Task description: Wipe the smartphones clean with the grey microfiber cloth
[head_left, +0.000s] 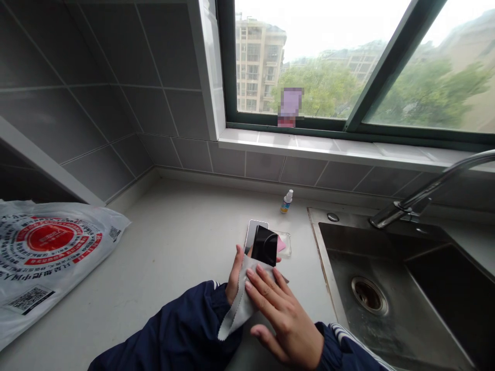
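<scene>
My left hand (233,278) is closed around a glossy black phone (265,245), holding it from beneath above the counter. Its thumb shows on the left side and a fingertip on the right. A light grey cloth (238,306) with a zigzag edge covers the near part of the phone and hangs down toward me. My right hand (284,309) lies flat on that cloth, fingers stretched out and thumb apart. Just beyond, a flat silver-rimmed device (252,231) rests on the counter, partly hidden by the phone. Beside it lies a clear case (286,244) with a pink piece in it.
A small white spray bottle (286,201) stands behind these things. To the right is a steel sink (390,288) with a chrome faucet (402,206). A printed plastic bag (50,252) lies at the left on the pale counter (166,237). A window is behind.
</scene>
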Tool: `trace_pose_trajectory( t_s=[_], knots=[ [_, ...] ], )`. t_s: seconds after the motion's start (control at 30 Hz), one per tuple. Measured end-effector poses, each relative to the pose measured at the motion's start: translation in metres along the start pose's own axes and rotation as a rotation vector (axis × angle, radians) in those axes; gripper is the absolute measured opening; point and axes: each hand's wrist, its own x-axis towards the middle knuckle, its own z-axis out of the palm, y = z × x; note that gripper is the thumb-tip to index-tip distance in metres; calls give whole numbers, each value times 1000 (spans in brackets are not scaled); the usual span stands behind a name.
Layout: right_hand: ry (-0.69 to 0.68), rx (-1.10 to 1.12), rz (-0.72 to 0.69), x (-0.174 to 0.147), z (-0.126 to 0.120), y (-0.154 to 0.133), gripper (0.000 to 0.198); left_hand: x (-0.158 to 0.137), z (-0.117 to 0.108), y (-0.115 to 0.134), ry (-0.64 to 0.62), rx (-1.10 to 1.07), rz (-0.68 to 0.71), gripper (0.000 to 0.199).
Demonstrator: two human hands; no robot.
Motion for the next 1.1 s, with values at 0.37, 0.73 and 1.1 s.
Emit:
trace_pose_trajectory(
  t_s=[0.37, 0.73, 1.1],
  knots=[
    [141, -102, 310, -4, 10, 15, 66, 2, -4, -10, -145, -49, 120, 58],
    [128, -24, 223, -3, 9, 18, 63, 5, 6, -5, 33, -52, 175, 62],
    [26, -8, -6, 2, 0, 2, 54, 1, 12, 17, 206, -10, 171, 68]
  ],
)
